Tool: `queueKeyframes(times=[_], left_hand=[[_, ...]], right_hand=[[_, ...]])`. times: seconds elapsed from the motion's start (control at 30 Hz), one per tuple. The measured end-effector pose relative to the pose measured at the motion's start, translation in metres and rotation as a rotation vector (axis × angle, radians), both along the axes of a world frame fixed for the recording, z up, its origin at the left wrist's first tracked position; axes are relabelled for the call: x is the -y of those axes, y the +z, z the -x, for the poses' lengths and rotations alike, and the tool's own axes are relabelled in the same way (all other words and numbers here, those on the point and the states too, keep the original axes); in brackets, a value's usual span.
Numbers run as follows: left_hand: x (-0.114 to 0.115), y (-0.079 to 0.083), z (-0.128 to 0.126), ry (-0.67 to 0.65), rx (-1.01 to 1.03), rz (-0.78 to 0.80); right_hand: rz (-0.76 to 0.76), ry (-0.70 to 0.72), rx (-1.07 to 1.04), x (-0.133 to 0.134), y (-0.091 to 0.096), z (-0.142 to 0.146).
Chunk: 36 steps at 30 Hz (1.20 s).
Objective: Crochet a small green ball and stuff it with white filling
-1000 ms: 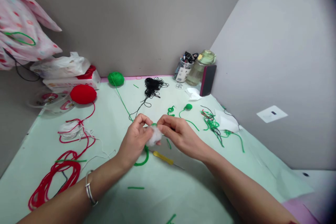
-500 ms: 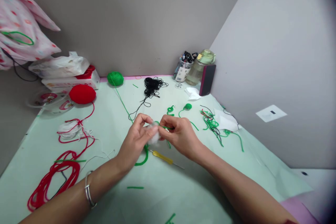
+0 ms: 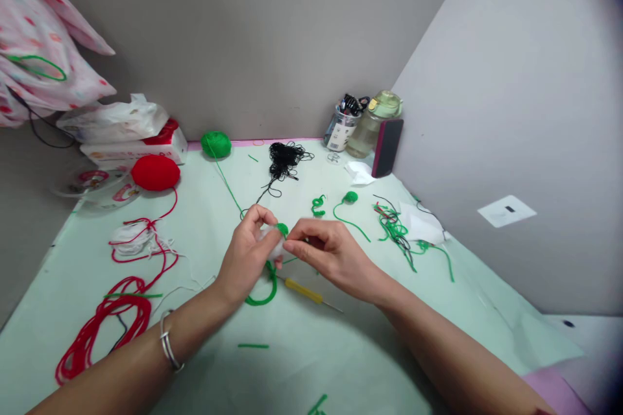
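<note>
My left hand (image 3: 247,251) pinches a small green crocheted piece (image 3: 281,229) with white stuffing (image 3: 275,248) showing between the fingers. My right hand (image 3: 327,253) meets it from the right, its fingertips pressed against the stuffing and closed in a pinch. A thick green strand (image 3: 265,288) curls down from the piece onto the table. A yellow-handled crochet hook (image 3: 304,290) lies on the pale green table cover (image 3: 302,356) just below both hands. A silver bangle (image 3: 168,350) is on my left wrist.
Green yarn ball (image 3: 215,144), red yarn ball (image 3: 155,172) and black thread tangle (image 3: 284,159) lie behind. Red yarn loops (image 3: 104,324) at left, green scraps (image 3: 396,230) at right. A jar of tools (image 3: 342,126), bottle (image 3: 374,123) and phone (image 3: 387,148) stand in the corner.
The white stuffing has been pushed further in and shows less. My right fingers moved left onto it, and the green piece rose a little between my left fingers.
</note>
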<state>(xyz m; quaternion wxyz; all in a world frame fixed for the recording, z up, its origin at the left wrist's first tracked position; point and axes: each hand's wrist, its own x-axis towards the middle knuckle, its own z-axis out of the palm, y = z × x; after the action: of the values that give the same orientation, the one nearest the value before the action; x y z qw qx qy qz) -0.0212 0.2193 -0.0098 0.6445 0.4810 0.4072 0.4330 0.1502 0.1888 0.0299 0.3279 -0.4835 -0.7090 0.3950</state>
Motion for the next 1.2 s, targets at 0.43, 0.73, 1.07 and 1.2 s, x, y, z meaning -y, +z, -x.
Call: queueKeyframes(times=[0.43, 0.73, 1.07, 1.2], left_hand=[[0.002, 0.002, -0.001, -0.004, 0.155, 0.135], [0.002, -0.001, -0.002, -0.039, 0.194, 0.165], [0.002, -0.002, 0.000, -0.138, 0.189, 0.095], [-0.003, -0.005, 0.000, -0.102, 0.095, 0.081]], right_hand=[[0.001, -0.112, -0.018, -0.005, 0.001, -0.008], [-0.011, -0.128, 0.062, -0.011, -0.016, -0.002], [0.107, -0.194, -0.066, -0.012, -0.008, -0.005], [0.160, -0.032, -0.068, -0.007, 0.004, -0.006]])
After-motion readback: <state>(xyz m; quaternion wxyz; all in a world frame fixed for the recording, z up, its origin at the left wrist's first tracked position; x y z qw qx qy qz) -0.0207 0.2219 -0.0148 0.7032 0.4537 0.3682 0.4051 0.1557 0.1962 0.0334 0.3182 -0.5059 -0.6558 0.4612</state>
